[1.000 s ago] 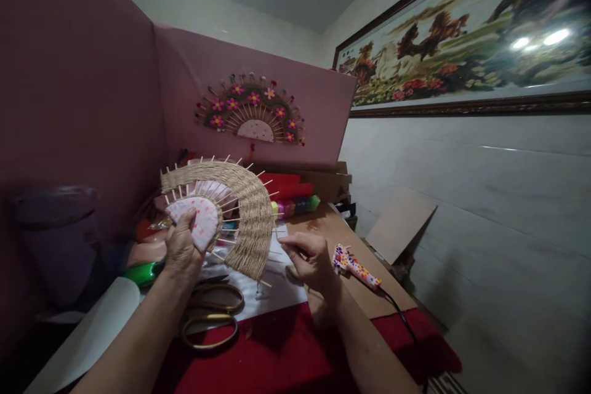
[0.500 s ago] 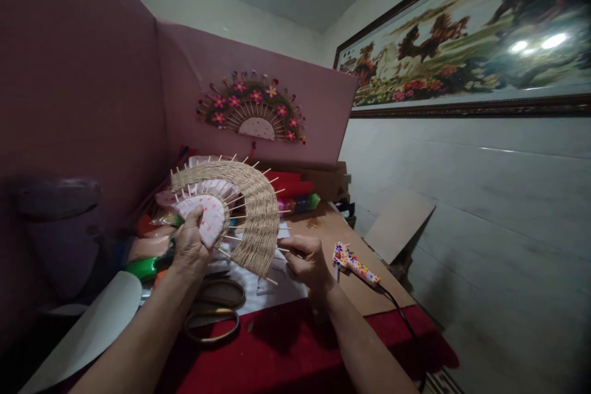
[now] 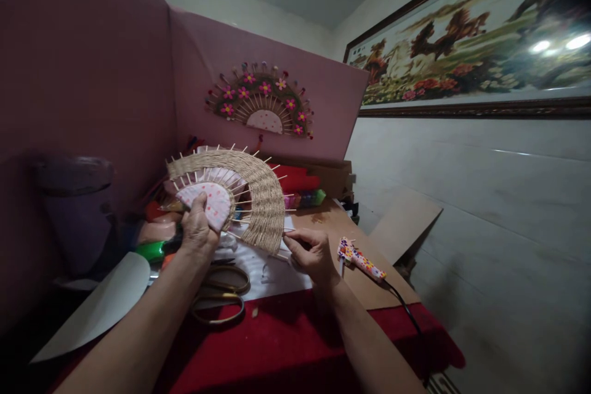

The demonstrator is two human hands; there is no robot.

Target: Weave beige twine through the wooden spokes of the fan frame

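Observation:
A half-round fan (image 3: pixel 266 209) of woven straw-coloured cord on thin wooden sticks is held up over the table. Gripping its white, red-spotted base is my left hand (image 3: pixel 199 226), thumb on the front face. My right hand (image 3: pixel 314 252) pinches at the fan's lower right edge, thumb and forefinger together on a stick end there. Whether a cord is also between those fingers, I cannot tell. Below the fan lie large scissors (image 3: pixel 219 308) on white paper (image 3: pixel 272 277). A flower-patterned glue gun (image 3: pixel 362 260) with a black cord rests to the right.
Brown cardboard (image 3: pixel 332 221) lies over a red cloth (image 3: pixel 286 338). Several coloured packets (image 3: pixel 152 250) crowd the left, near a white sheet (image 3: pixel 101 308). A finished-looking flowered fan (image 3: pixel 263 101) hangs on the pink board (image 3: pixel 332 98) behind. Another board (image 3: pixel 406 225) leans against the wall.
The camera view has shifted slightly, moving most things a little rightward. The fan has tilted, its lower right end rising, and my right hand stays pinched at its edge.

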